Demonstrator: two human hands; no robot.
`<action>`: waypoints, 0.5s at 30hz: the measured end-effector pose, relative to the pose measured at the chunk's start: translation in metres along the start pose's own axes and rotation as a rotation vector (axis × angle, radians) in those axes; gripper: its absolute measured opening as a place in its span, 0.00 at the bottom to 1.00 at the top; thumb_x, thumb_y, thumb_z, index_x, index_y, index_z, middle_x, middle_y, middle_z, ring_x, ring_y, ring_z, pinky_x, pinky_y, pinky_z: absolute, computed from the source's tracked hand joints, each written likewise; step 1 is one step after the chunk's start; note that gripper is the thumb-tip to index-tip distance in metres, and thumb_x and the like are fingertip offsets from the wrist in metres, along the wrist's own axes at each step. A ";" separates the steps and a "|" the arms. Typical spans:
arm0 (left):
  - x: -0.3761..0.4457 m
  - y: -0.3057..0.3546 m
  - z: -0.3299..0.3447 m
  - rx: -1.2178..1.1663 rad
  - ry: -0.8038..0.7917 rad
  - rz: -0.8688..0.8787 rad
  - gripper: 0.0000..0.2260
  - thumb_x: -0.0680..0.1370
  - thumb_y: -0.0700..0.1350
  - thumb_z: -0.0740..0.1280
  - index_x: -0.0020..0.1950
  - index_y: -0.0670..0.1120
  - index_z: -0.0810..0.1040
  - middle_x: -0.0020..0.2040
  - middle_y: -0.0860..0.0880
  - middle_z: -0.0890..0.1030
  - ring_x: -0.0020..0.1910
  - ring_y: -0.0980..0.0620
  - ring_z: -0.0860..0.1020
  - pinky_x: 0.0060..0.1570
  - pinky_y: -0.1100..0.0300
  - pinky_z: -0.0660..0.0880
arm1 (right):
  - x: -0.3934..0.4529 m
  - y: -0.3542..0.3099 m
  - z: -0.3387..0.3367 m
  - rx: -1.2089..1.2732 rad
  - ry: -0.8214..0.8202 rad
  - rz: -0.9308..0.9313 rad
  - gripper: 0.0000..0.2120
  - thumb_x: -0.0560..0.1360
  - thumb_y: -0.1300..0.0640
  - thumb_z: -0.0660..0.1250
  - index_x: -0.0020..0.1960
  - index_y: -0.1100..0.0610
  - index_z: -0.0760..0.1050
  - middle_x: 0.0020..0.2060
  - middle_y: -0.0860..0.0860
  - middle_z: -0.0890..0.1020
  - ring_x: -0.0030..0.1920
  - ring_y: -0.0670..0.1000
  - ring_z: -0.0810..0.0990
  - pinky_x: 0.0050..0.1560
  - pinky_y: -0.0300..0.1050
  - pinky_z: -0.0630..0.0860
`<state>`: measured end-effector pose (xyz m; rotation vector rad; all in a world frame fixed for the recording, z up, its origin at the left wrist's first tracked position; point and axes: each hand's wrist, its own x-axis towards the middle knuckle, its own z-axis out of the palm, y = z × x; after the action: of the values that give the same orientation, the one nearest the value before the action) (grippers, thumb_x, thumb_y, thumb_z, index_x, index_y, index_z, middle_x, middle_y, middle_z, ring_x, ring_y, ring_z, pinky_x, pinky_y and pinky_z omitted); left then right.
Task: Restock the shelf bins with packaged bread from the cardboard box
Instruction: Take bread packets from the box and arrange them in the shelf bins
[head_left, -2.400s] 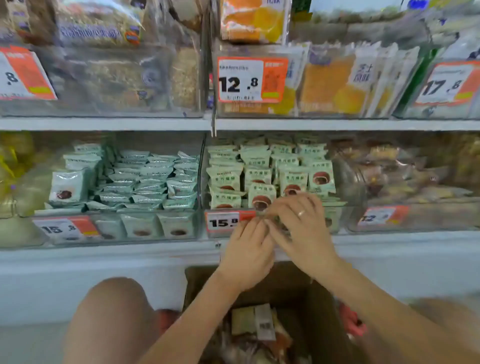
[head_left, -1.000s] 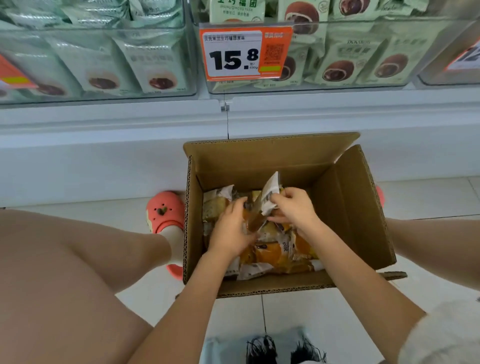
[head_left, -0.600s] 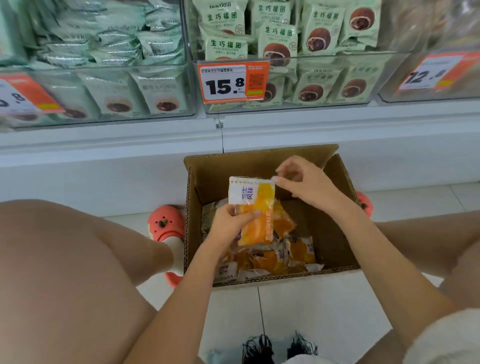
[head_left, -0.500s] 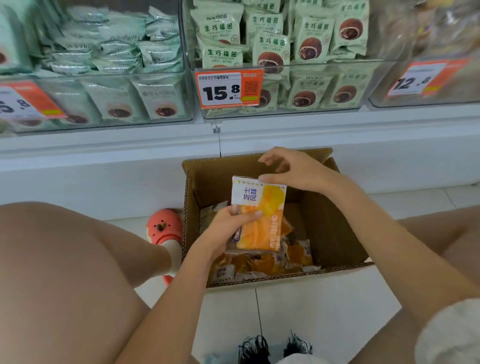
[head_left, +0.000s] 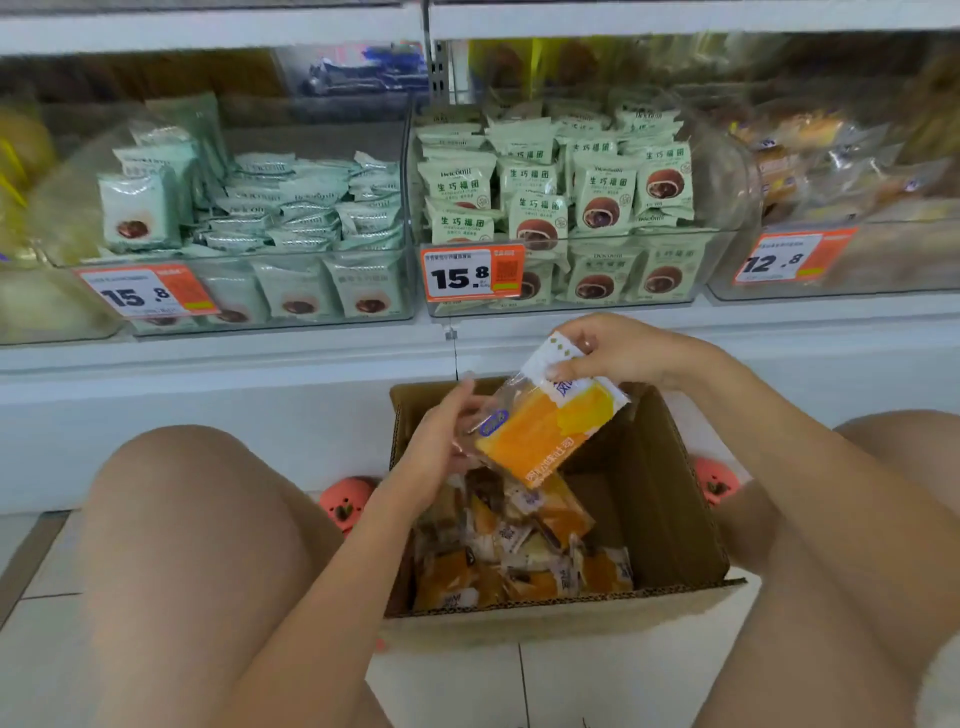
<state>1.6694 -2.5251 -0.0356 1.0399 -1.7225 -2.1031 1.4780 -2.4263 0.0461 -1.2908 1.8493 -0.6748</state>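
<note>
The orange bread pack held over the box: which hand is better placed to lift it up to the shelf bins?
Probably the right hand. It pinches the white top edge of the bread pack, is higher and is nearer the shelf bins. The left hand only holds the pack's lower side, over the cardboard box.

Bright, even shop light; soft motion blur, wide-angle bending toward the edges.

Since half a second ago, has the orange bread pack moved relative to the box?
Yes. The orange bread pack has tilted and risen toward the cardboard box back rim, white end now above it toward the shelf, in both hands' grip.
</note>
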 end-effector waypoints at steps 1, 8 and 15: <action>0.001 0.013 -0.004 -0.012 0.094 0.046 0.18 0.80 0.59 0.57 0.50 0.48 0.79 0.44 0.47 0.84 0.42 0.48 0.83 0.46 0.53 0.79 | -0.007 -0.009 -0.013 0.032 0.080 -0.035 0.05 0.75 0.55 0.69 0.41 0.51 0.77 0.39 0.42 0.80 0.39 0.38 0.78 0.43 0.33 0.73; -0.003 0.149 -0.016 0.520 0.461 0.758 0.21 0.76 0.63 0.55 0.48 0.48 0.76 0.40 0.52 0.81 0.41 0.56 0.79 0.39 0.58 0.71 | -0.034 -0.108 -0.136 0.649 0.510 -0.355 0.18 0.59 0.51 0.74 0.47 0.55 0.80 0.39 0.50 0.85 0.39 0.48 0.84 0.37 0.45 0.82; 0.045 0.314 0.040 1.008 0.868 1.355 0.22 0.79 0.50 0.54 0.68 0.40 0.73 0.70 0.42 0.72 0.70 0.44 0.67 0.70 0.50 0.59 | 0.002 -0.207 -0.253 0.757 0.856 -0.580 0.06 0.74 0.59 0.68 0.51 0.58 0.76 0.37 0.48 0.85 0.39 0.48 0.84 0.40 0.48 0.82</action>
<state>1.5321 -2.6092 0.2404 0.4311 -1.9305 0.0825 1.3793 -2.5011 0.3483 -1.0522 1.4688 -2.2562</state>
